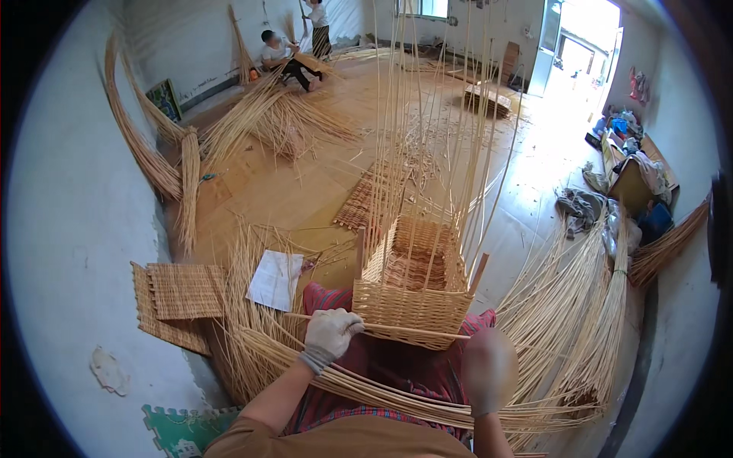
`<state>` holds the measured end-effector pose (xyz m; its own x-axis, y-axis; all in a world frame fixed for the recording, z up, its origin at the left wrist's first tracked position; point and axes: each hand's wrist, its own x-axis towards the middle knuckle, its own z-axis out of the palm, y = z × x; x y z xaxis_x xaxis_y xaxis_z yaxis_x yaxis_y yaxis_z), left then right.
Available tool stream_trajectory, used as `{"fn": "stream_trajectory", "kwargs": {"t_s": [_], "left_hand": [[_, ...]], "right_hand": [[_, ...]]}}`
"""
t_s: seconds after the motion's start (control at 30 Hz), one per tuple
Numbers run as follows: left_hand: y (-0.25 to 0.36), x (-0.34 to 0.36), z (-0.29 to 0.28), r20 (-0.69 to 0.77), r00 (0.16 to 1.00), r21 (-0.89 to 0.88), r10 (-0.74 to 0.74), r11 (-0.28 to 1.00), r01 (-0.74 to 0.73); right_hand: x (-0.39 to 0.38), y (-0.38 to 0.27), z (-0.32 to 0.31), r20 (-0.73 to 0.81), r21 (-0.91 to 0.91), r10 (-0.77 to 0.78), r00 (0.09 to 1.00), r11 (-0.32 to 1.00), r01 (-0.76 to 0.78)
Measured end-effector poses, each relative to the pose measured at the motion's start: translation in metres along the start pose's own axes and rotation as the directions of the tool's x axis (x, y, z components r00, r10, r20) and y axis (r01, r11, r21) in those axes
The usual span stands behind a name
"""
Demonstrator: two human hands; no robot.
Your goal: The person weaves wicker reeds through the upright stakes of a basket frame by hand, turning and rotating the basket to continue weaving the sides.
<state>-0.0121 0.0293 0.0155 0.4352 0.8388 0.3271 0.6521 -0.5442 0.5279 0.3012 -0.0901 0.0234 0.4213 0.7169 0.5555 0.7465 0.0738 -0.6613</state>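
My left hand (332, 333), in a pale glove, is closed on a thin cane rod (412, 331) lying across the front of a woven rectangular basket (401, 309), with tall uprights rising from it. My right hand (489, 372) is smeared beside the rod's right end, below the basket's right corner; its fingers are unclear. The basket rests on red patterned fabric (477, 320) over my legs. A bundle of long canes (382, 397) crosses my lap beneath both hands.
Woven panels (185, 292), a white sheet (272, 278) and loose canes lie on the left. Cane bundles (565, 328) and bags line the right wall (679, 320). Two people (279, 57) are at the back left, near more cane. An open door (550, 53) is at the back right.
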Motion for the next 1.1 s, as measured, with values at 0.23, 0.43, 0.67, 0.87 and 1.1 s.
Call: {"fn": "stream_trajectory", "kwargs": {"t_s": [0.23, 0.43, 0.67, 0.87, 1.1], "left_hand": [[0.044, 0.01, 0.015, -0.046, 0.987, -0.177, 0.153, 0.971, -0.158], [0.037, 0.015, 0.008, -0.101, 0.97, -0.173, 0.222, 0.956, -0.237], [-0.004, 0.005, 0.025, -0.073, 0.988, -0.281, 0.135, 0.948, -0.15], [-0.001, -0.013, 0.046, 0.097, 0.993, -0.593, -0.073, 0.797, 0.116], [0.0, -0.018, 0.048, 0.299, 0.948, -0.569, -0.108, 0.777, 0.268]], "right_hand": [[-0.018, -0.01, 0.028, 0.753, 0.52, 0.222, 0.619, 0.375, -0.767], [0.0, -0.009, 0.023, 0.44, 0.731, 0.061, 0.896, 0.554, -0.398], [0.013, -0.007, 0.01, 0.54, 0.739, 0.099, 0.836, 0.419, -0.527], [0.007, -0.017, 0.008, 0.58, 0.691, 0.147, 0.802, 0.433, -0.579], [0.014, -0.023, 0.003, 0.512, 0.593, 0.122, 0.85, 0.666, -0.453]]}}
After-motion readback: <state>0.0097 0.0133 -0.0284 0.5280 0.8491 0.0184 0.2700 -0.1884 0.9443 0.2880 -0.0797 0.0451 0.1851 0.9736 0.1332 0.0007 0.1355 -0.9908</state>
